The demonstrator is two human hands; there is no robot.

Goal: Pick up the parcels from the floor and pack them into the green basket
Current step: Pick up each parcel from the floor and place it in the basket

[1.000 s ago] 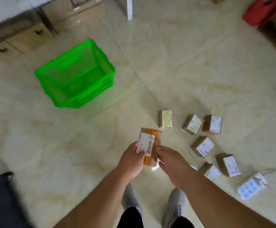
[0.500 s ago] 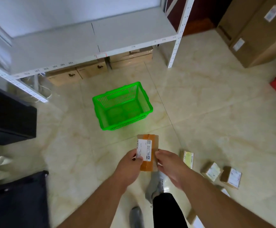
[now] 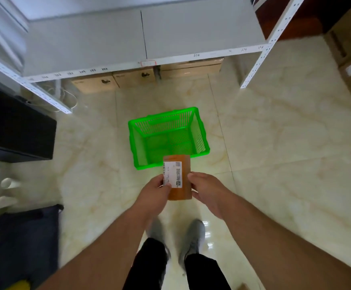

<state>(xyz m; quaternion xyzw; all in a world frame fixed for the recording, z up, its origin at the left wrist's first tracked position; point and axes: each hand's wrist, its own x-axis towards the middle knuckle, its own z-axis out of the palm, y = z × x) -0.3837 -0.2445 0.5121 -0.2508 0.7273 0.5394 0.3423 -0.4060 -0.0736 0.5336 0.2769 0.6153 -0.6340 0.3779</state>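
Both hands hold one brown parcel (image 3: 177,177) in the air: the left hand (image 3: 156,190) grips its left edge over the white label, the right hand (image 3: 207,190) clasps its right edge. The green basket (image 3: 168,120) stands on the floor just beyond it, under a grey shelf (image 3: 145,38)

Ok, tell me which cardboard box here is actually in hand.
The small brown parcel with the white shipping label, gripped between left hand and right hand. The other boxes sit on the floor under the shelf.

White shelf (image 3: 141,38) above cardboard boxes (image 3: 116,81); black case (image 3: 13,130) at left
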